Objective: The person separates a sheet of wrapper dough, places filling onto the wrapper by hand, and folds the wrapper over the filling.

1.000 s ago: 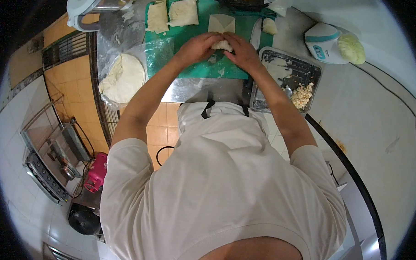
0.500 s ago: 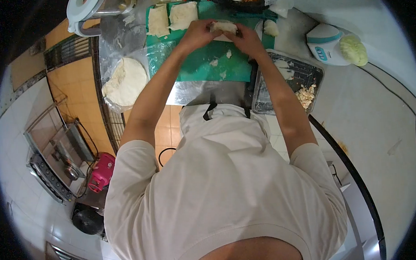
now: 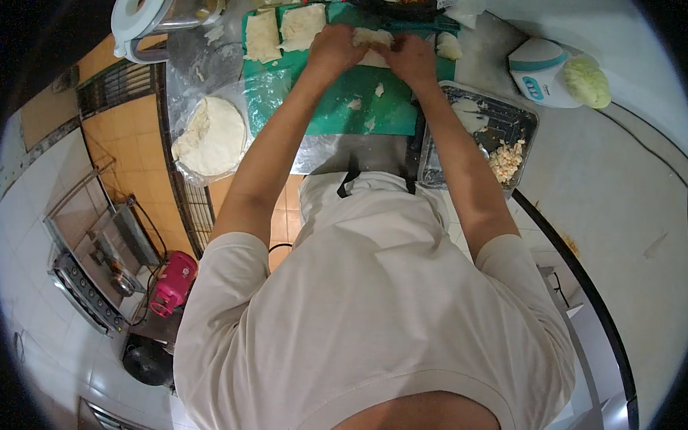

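A pale roll of thin dough wrapper (image 3: 372,37) lies at the far side of the green mat (image 3: 329,113), between my hands. My left hand (image 3: 338,47) is closed on its left end, and my right hand (image 3: 413,57) grips the right end. Both sets of fingertips are partly hidden behind the roll and the knuckles. To the left of my left hand rest two folded wrappers, one narrow (image 3: 262,37) and one wider (image 3: 302,27). Several small dough scraps (image 3: 354,105) are scattered on the mat below my hands.
A stack of round wrappers (image 3: 211,136) sits on plastic at left. On the right, a dark tray (image 3: 535,121) holds chopped filling (image 3: 506,162). Beyond it stand a scale (image 3: 528,72) and a cabbage (image 3: 586,83). A pitcher (image 3: 129,29) and black-lined bowl (image 3: 363,0) are at the back.
Both hands have turned over the roll, with their backs now more upward and the wrists closer in. The roll looks more tightly curled. The view has shifted slightly.
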`<state>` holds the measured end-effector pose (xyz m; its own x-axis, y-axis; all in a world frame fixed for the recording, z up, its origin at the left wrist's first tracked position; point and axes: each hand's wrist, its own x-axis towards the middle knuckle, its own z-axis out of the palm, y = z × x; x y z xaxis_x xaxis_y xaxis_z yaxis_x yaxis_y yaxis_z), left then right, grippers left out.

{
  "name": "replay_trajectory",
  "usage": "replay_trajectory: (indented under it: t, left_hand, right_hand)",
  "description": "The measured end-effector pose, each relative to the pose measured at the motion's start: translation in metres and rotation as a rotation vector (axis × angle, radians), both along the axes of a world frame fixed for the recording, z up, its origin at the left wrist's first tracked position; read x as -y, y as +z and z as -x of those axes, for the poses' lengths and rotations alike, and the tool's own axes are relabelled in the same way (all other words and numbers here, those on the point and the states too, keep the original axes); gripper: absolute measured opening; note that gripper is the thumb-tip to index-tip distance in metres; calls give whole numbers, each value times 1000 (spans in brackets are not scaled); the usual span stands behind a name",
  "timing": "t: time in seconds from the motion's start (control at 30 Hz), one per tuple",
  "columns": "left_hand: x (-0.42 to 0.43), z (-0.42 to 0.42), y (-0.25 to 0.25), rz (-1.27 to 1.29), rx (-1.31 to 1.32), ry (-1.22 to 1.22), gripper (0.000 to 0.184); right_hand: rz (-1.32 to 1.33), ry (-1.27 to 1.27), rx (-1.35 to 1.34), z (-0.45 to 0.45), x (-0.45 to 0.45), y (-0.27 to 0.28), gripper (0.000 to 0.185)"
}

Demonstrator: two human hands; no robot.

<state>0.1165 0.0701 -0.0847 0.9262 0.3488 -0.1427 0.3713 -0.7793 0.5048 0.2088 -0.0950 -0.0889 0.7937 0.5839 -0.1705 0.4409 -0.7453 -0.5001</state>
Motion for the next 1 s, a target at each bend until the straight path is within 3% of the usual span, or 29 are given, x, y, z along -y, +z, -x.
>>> replay_trajectory:
  t: [0.1,0.23,0.37,0.5,0.7,0.8,1.0]
  left_hand:
    - [-5,6,-2,227,121,76,47]
    - [-6,9,-3,322,115,139,40]
    - [-10,4,-17,300,59,127,32]
    - [-10,1,2,382,-105,196,29]
    - [-8,6,-5,227,125,238,32]
    - [-4,5,-12,35,64,109,29]
    - [-1,7,-20,120,129,121,24]
  right_hand:
    - [-196,-85,-15,4,3,-4,50]
    - [-311,-79,-35,10,7,4,38]
    - [-225,-112,-95,11,4,4,34]
    - [-178,-145,-114,6,2,-4,32]
    - [-261,-65,24,4,2,8,30]
    - [-352,7,61,5,0,7,29]
    - [-306,28,6,5,-3,2,27]
